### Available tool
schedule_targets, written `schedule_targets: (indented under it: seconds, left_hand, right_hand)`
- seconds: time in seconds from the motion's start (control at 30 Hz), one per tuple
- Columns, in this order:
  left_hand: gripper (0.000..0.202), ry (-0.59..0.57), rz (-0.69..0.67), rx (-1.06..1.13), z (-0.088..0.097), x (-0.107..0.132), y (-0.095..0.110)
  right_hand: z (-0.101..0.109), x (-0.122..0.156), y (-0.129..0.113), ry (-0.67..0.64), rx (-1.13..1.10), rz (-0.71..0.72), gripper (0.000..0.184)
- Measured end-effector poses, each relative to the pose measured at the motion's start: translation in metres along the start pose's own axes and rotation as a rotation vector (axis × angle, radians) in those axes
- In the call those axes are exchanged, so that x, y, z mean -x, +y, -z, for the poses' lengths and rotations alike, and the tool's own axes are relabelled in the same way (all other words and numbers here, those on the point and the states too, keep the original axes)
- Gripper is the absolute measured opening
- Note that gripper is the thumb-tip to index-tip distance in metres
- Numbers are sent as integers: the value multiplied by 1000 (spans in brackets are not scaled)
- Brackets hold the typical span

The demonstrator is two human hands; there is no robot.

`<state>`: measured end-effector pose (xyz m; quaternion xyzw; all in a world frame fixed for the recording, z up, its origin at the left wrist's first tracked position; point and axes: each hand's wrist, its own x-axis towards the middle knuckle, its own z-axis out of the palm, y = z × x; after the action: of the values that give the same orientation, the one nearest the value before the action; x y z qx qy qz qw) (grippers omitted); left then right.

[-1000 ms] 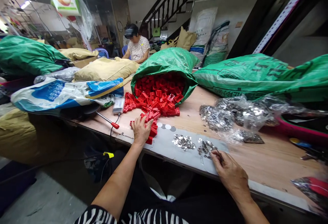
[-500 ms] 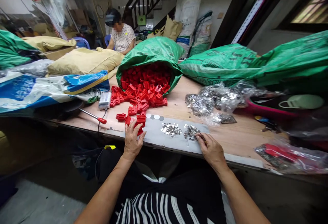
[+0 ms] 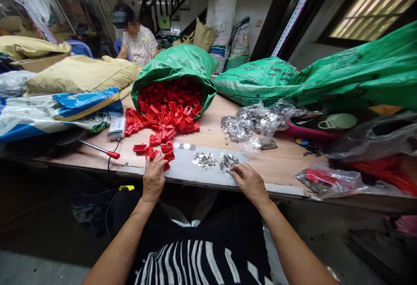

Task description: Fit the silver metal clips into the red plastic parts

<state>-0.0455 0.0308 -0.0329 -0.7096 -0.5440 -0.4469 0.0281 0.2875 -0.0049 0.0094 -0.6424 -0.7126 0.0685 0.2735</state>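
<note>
My left hand (image 3: pixel 154 180) rests at the near end of the spilled red plastic parts (image 3: pixel 158 122), with its fingers stretched over a few of them. No part is clearly gripped in it. My right hand (image 3: pixel 250 182) is pinched around a slim brownish tool (image 3: pixel 239 172), whose kind I cannot make out. Its tip is at the right-hand pile of small metal pieces (image 3: pixel 228 161). To the left lies a second, shinier pile of flat metal pieces (image 3: pixel 204 160). Both piles lie on a grey sheet (image 3: pixel 185 170) along the table's front edge.
A green sack (image 3: pixel 177 61) lies open behind the red parts. Clear bags of metal pieces (image 3: pixel 239 127) lie at right, near a pink tray (image 3: pixel 309 132). A red-tipped lever (image 3: pixel 112 154) juts out at left. Another person (image 3: pixel 140 44) sits across the table.
The view has swung to the right, so everything sits further left. My left hand's fingers and thumb have drawn closer together over the red parts. My right hand stays at the metal pile.
</note>
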Motion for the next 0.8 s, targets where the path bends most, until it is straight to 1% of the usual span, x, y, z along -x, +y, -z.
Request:
schedule_targets:
  seconds: [0.1, 0.17, 0.23, 0.3, 0.37, 0.43, 0.5, 0.6, 0.67, 0.7, 0.73, 0.8]
  left_hand:
    - [26, 22, 16, 32, 3, -1, 4]
    - [25, 29, 29, 68, 6, 0, 12]
    - [22, 40, 43, 136, 9, 1, 24]
    - [18, 53, 81, 249, 13, 3, 41]
    - [16, 36, 200, 397, 17, 6, 60]
    - [18, -76, 417, 617, 21, 10, 79]
    - [27, -224, 673, 879, 24, 13, 96]
    - [40, -425, 973, 1193, 28, 16, 112]
    - [44, -520, 1105, 1310, 31, 17, 117]
    - [45, -555, 1148, 1343, 31, 18, 118]
    - [46, -579, 1171, 1364, 32, 20, 118]
    - [46, -596, 1162, 1378, 31, 23, 118]
  right_hand:
    - [3, 3, 2, 15, -49, 32, 13]
    - [6, 7, 6, 7, -77, 48, 15]
    - [10, 11, 10, 1, -94, 48, 16]
    - [12, 14, 11, 16, -107, 33, 15]
    - [14, 16, 9, 35, -107, 6, 14]
    - [13, 18, 5, 33, -93, -16, 13]
    - [10, 18, -1, 18, -64, -29, 13]
    - [5, 17, -9, 4, 13, -41, 13]
    - [3, 15, -12, -4, 64, -53, 12]
    - [2, 15, -12, -10, 79, -55, 12]
    - [2, 14, -12, -15, 85, -54, 13]
    - [2, 13, -9, -5, 63, -33, 14]
